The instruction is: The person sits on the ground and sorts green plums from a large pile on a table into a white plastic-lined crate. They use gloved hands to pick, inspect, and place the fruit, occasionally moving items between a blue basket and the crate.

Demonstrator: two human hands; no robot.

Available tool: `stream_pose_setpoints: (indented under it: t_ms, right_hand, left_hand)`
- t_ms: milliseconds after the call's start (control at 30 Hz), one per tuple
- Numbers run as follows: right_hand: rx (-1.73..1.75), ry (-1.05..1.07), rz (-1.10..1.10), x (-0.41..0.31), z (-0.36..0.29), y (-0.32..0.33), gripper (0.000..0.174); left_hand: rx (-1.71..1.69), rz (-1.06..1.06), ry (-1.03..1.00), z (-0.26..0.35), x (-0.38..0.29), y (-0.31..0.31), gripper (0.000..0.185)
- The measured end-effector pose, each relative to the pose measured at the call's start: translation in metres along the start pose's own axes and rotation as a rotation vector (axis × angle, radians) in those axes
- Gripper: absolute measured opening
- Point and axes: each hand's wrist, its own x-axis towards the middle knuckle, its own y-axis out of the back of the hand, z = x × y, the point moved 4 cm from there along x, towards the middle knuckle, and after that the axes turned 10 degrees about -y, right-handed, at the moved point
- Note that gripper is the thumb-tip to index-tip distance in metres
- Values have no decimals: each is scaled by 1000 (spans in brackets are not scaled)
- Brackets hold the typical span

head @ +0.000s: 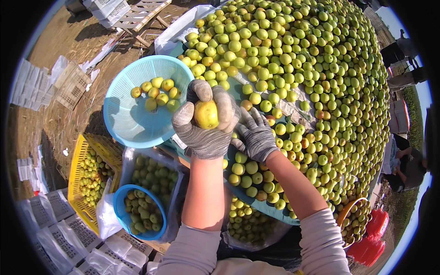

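Observation:
My left hand [208,125], in a grey and white knit glove, is closed around a yellow-green fruit [206,115] with a brownish tint, which shows between thumb and fingers. To its right, my gloved right hand [256,134] reaches over the near edge of a large heap of round green fruit [330,68]. Its fingers are spread and the palm faces down; what lies under the palm is hidden. Beside my left hand stands a light blue plastic colander basket [134,127], with several yellowish, brown-tinged fruits [161,99] on its bottom.
A yellow crate [74,185], a small blue basket [117,202] and a plastic-lined crate [178,178] hold fruit at lower left. White crates [65,237] lie beyond. Another fruit-filled basket [342,220] and red bags [366,252] are at lower right. A person [409,165] sits at far right.

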Motion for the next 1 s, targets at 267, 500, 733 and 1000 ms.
stream_pose_setpoints:
  t_ms: [267,500,733,1000]
  right_hand:
    - [-69,15,134,-1,-8,-3,46]
    - [1,-9,3,-1,-13,3,46]
    - [-49,-8,76,2,-16,4,44]
    - [-4,-80,48,-15,-11,4,38]
  left_hand:
    - [-203,522,-180,10,2,7,28]
    - [-31,85,-815,173,-28,-63,103]
    - [529,831,-658,115,-15,-1,60]
    - [1057,491,18,2,-14,21,25]
